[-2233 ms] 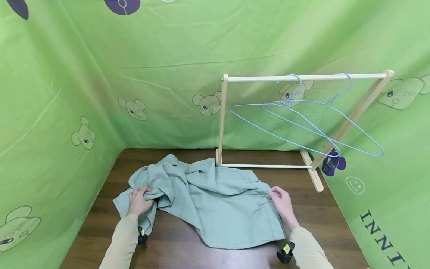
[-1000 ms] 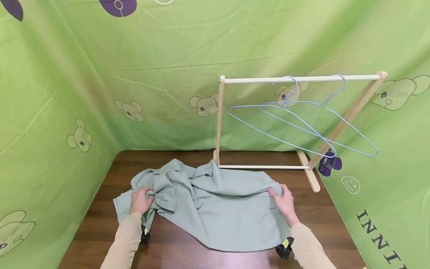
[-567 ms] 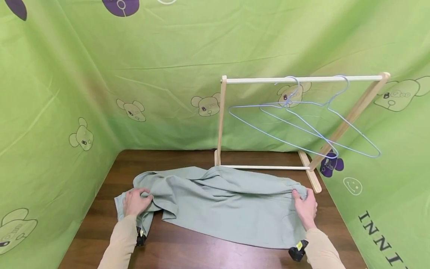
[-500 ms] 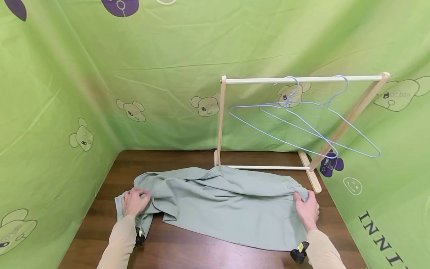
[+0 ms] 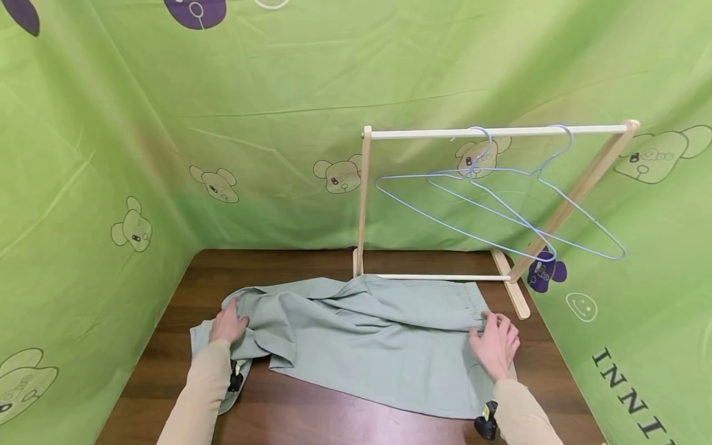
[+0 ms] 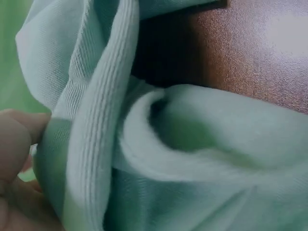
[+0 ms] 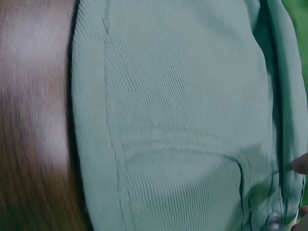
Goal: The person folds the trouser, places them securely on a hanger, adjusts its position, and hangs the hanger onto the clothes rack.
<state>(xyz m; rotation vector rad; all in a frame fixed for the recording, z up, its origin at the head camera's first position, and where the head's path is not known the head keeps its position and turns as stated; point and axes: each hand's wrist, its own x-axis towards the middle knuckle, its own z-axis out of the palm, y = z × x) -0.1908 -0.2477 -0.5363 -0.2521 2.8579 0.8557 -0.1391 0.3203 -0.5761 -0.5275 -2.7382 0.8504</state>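
Observation:
Pale green trousers (image 5: 400, 352) lie crumpled across the wooden table, waist to the right and legs to the left. My left hand (image 5: 229, 324) rests on the bunched leg end, fingers stretched out over the cloth. In the left wrist view, a fingertip of that hand (image 6: 19, 149) touches the cloth beside a ribbed-looking fold and a curled leg opening. At the waist end, my right hand (image 5: 495, 346) lies over the edge with its fingers loosely bent and apart. The right wrist view shows fingertips (image 7: 301, 165) touching the cloth near a pocket seam and a button (image 7: 273, 221).
Behind the trousers stands a wooden rack (image 5: 445, 133) with two blue wire hangers (image 5: 445, 225) on its bar; its lower rail is close to the trousers' back edge. A green printed cloth (image 5: 267, 80) surrounds the brown table (image 5: 322, 420).
The right hand drew the waist end rightward, straightening the trousers, then loosened and shifted slightly left. The upper waist corner fell back. My left hand has stretched its fingers; the leg hem sits nearer me.

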